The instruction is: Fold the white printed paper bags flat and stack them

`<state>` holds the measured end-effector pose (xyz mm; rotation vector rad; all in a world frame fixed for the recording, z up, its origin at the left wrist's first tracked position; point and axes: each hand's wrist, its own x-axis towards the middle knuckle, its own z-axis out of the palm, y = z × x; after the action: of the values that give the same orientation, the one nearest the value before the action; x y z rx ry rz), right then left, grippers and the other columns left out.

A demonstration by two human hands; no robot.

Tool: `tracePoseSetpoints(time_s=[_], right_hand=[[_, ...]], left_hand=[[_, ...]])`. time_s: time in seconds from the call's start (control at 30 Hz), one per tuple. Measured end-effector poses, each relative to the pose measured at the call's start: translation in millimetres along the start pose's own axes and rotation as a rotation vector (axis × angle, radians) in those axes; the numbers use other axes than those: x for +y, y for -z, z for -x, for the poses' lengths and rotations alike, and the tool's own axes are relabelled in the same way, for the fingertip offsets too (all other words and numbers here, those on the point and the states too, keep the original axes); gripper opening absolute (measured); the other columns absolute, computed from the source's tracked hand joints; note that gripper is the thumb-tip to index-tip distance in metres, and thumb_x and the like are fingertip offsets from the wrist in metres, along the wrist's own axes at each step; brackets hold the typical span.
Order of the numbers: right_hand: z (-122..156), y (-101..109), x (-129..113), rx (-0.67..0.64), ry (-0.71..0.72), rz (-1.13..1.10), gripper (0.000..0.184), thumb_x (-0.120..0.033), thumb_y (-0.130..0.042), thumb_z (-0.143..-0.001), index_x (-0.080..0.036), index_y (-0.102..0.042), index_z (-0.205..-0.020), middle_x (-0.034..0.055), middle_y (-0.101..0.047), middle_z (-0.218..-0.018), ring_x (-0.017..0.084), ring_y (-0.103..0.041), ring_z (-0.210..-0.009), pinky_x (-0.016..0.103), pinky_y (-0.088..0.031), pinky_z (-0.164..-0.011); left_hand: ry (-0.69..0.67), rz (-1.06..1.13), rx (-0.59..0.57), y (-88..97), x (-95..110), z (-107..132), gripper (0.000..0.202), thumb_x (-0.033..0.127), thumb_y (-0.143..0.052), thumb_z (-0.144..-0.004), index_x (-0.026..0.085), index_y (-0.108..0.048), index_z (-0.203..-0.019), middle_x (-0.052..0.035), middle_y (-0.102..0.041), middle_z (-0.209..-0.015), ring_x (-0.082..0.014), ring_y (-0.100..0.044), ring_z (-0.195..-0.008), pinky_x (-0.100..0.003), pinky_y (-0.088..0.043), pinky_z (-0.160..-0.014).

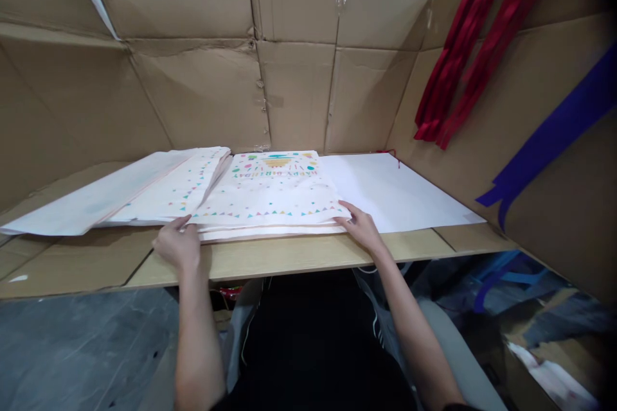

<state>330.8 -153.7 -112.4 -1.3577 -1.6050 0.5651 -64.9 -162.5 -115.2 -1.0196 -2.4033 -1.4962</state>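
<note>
A stack of flat cream paper bags [270,196] printed with "Happy Birthday" and coloured triangles lies on a wooden board [289,257]. My left hand [177,245] pinches the stack's near left corner, fingers closed on the paper edge. At the near right corner my right hand [360,225] rests with fingers curled on the top bag's edge. To the left, more bags [159,189] lie fanned out.
A plain white sheet [400,196] lies right of the stack. Cardboard walls [202,83] surround the work surface. Red ribbons [463,58] and a purple ribbon [554,135] hang on the right wall. Below the board, clutter and blue straps [496,276] lie on the floor.
</note>
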Motion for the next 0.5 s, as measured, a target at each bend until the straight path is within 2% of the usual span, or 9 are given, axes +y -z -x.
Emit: tracePoseSetpoints(time_s=[0.1,0.17,0.37,0.5], right_hand=[[2,-3,1,-0.068,0.012,-0.027,0.059,-0.04,-0.072,-0.066,-0.026,-0.059,-0.122,0.0053,-0.052,-0.134,0.028,-0.039,-0.13,0.045,-0.027,-0.108],[3,-4,3,-0.1,0.003,-0.043,0.063,-0.043,-0.073,-0.066,-0.027,-0.057,-0.125,0.0045,-0.049,-0.137,0.027,-0.032,-0.134,0.045,-0.022,-0.111],[2,-6,9,-0.148,0.015,-0.064,0.066,-0.049,-0.072,-0.066,-0.028,-0.055,-0.127,0.0025,-0.046,-0.14,0.025,-0.027,-0.137,0.045,-0.016,-0.113],[2,-6,10,-0.112,0.029,-0.01,0.065,-0.054,-0.071,-0.066,-0.025,-0.059,-0.123,0.0038,-0.029,-0.15,0.026,-0.022,-0.139,0.042,-0.016,-0.113]], left_hand=[[0.033,0.005,-0.024,0.4,-1,-1,0.041,0.021,-0.051,-0.072,0.013,-0.071,-0.107,-0.0126,-0.069,-0.087,-0.0267,-0.061,-0.081,-0.038,-0.045,-0.081],[0.051,-0.004,-0.039,0.6,1,0,0.041,0.02,-0.05,-0.073,0.012,-0.07,-0.108,-0.0133,-0.069,-0.084,-0.0284,-0.061,-0.082,-0.04,-0.045,-0.082],[0.107,0.021,-0.063,-0.6,2,0,0.045,0.019,-0.043,-0.074,0.012,-0.069,-0.111,-0.015,-0.068,-0.088,-0.0299,-0.061,-0.09,-0.039,-0.044,-0.085],[0.025,0.026,-0.104,-0.6,1,0,0.045,0.019,-0.035,-0.079,0.011,-0.069,-0.107,-0.0146,-0.067,-0.089,-0.0305,-0.059,-0.093,-0.041,-0.042,-0.086]])
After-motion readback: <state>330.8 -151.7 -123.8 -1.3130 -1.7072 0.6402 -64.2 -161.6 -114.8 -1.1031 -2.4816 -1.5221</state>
